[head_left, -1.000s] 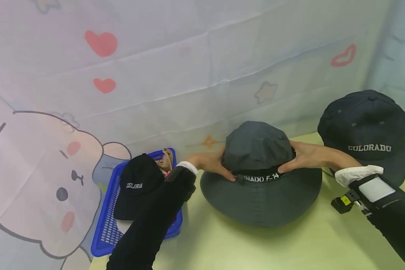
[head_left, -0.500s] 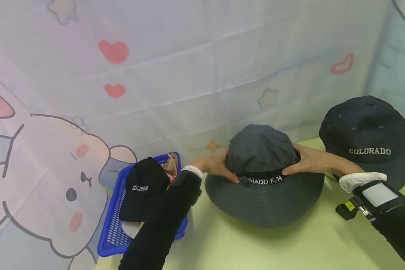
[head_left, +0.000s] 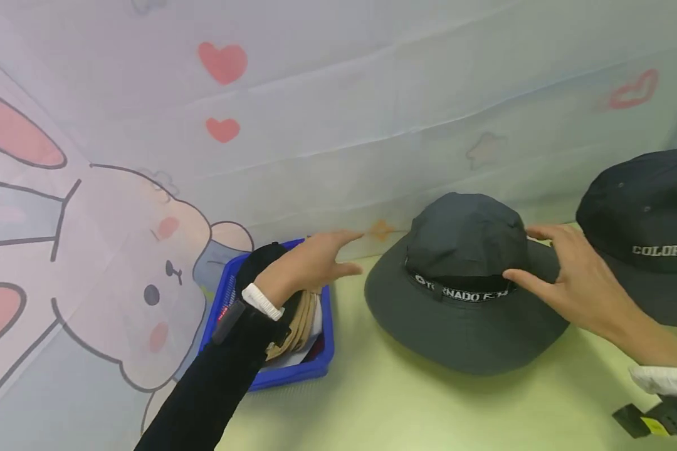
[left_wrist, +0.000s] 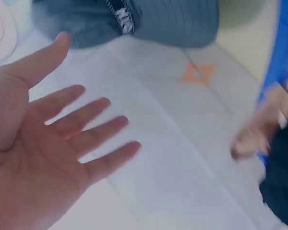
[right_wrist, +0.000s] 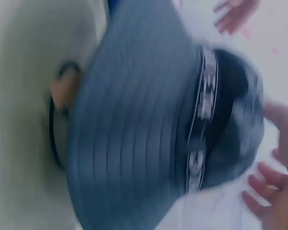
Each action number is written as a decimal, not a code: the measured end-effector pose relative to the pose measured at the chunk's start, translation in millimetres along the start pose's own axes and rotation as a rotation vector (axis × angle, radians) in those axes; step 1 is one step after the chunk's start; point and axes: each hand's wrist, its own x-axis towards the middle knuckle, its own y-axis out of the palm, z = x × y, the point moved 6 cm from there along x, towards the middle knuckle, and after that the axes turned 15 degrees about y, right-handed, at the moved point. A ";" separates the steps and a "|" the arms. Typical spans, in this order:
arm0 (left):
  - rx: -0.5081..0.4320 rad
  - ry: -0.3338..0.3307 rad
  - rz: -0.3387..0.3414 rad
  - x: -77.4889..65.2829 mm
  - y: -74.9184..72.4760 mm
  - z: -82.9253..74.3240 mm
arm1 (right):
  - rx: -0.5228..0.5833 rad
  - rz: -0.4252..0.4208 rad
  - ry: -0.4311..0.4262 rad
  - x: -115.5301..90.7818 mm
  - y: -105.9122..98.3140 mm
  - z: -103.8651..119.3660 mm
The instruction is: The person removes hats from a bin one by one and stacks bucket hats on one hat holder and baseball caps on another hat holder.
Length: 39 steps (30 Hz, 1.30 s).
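Observation:
A dark grey wide-brimmed hat (head_left: 465, 235) sits crown up, with white lettering on the band around its crown. My left hand (head_left: 310, 266) is off the hat, over the blue basket (head_left: 293, 377), fingers spread and palm bare in the left wrist view. On the hat's other side, my right hand (head_left: 583, 282) has its fingers and thumb apart; the thumb tip overlaps the crown's right edge in the head view. In the blurred right wrist view, the fingers of that hand (right_wrist: 278, 184) are beside the crown, curled round nothing.
Inside the basket are a black cap (head_left: 259, 260), partly behind my left arm, and tan folded headwear (head_left: 301, 322). A dark cap lettered COLORADO (head_left: 643, 213) stands to the right, cut off by the frame edge. A printed cloth (head_left: 344, 156) hangs behind the pale green table (head_left: 406, 407).
Both hands have let go of the hat's crown. The left hand has moved left over the basket, the right slightly away to the right. The head view has shifted left.

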 end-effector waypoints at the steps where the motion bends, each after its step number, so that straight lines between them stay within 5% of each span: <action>1: 0.011 0.024 -0.041 -7.2 -6.0 -1.4 | -0.005 -0.072 -0.061 -6.5 -5.8 7.7; 4: 0.049 0.093 -0.162 -27.7 -18.8 1.6 | -0.013 -0.209 -0.229 -20.8 -15.4 31.5; 6: 0.062 0.101 -0.232 -43.7 -23.3 10.2 | 0.019 -0.214 -0.302 -25.5 -11.9 46.8; 12: 0.067 0.021 -0.328 -87.5 -21.7 42.9 | 0.086 -0.088 -0.410 -31.2 21.8 82.0; 17: 0.047 -0.050 -0.345 -105.2 -13.2 64.6 | 0.056 0.012 -0.434 -35.8 51.2 102.9; 27: 0.035 -0.215 -0.348 -118.2 9.8 107.9 | -0.110 0.188 -0.280 -35.4 112.0 143.1; 39: -0.043 -0.326 -0.365 -118.6 32.1 156.3 | -0.173 0.355 -0.018 -0.6 186.8 173.9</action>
